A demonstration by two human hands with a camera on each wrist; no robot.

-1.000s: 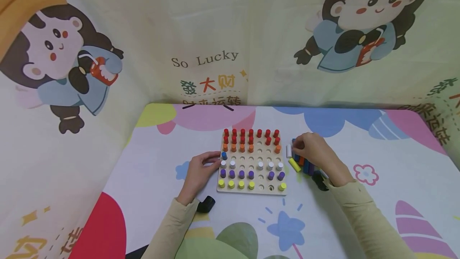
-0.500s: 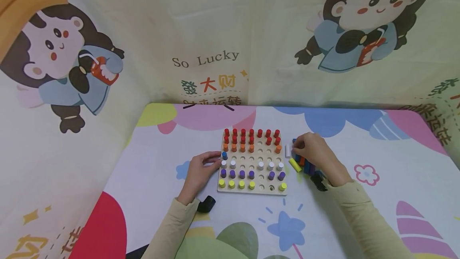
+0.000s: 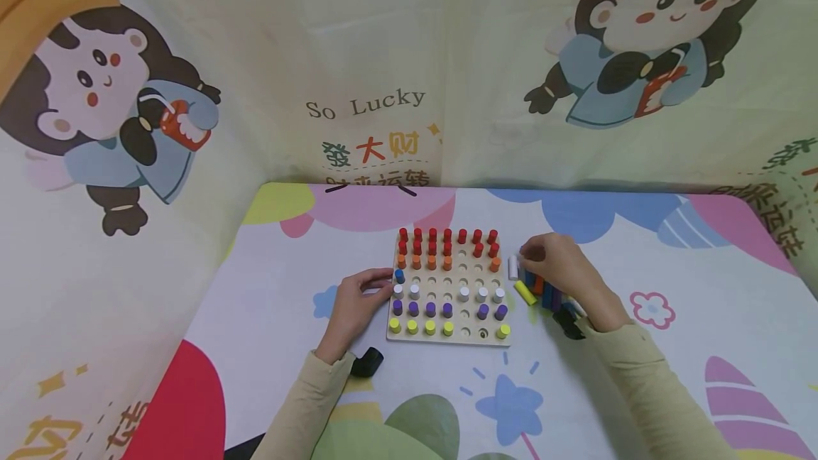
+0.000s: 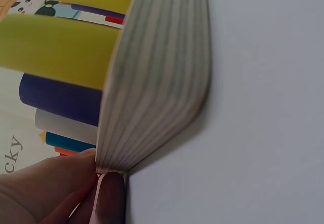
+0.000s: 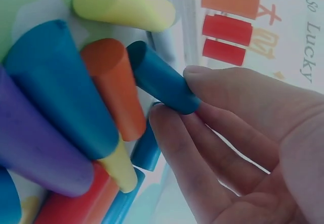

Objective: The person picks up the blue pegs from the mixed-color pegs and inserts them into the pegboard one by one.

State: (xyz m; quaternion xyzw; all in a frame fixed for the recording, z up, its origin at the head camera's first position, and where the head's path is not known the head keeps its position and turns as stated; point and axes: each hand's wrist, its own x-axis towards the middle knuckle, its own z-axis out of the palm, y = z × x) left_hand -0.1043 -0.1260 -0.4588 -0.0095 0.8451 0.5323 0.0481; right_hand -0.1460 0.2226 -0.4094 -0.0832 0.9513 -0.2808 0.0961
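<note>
We see the square, pale wooden pegboard (image 3: 441,341) largely filled. Its far row is a full seven red cylindrical pegs (image 3: 432,235), and the second row, also red, lacks one. Then come orange cylindrical pegs (image 3: 431,263) with two bare holes, white cylindrical pegs (image 3: 464,294) with two, purple cylindrical pegs (image 3: 431,309) with one, and yellow cylindrical pegs (image 3: 430,327) with two, nearest us. By our judgement most is left in the middle row: a lone blue cylindrical peg (image 3: 399,276) stands at the board's left side, and six holes beside it are bare.

Right of the board lie a loose white peg (image 3: 513,267), a loose yellow peg (image 3: 525,293) and a heap including a smooth orange cylinder (image 5: 117,89) and a thick-looking purple cylinder (image 5: 40,138).

Over that heap, our right hand (image 3: 554,263) has its fingertips nearly closed, pinching a slim, smooth blue cylinder (image 5: 164,79) near one end. It tilts, its far end by the orange cylinder; we cannot tell whether it is off the heap. Our left hand (image 3: 353,309) rests loosely bent fingers against the board's left edge, thumb and forefinger apart.
</note>
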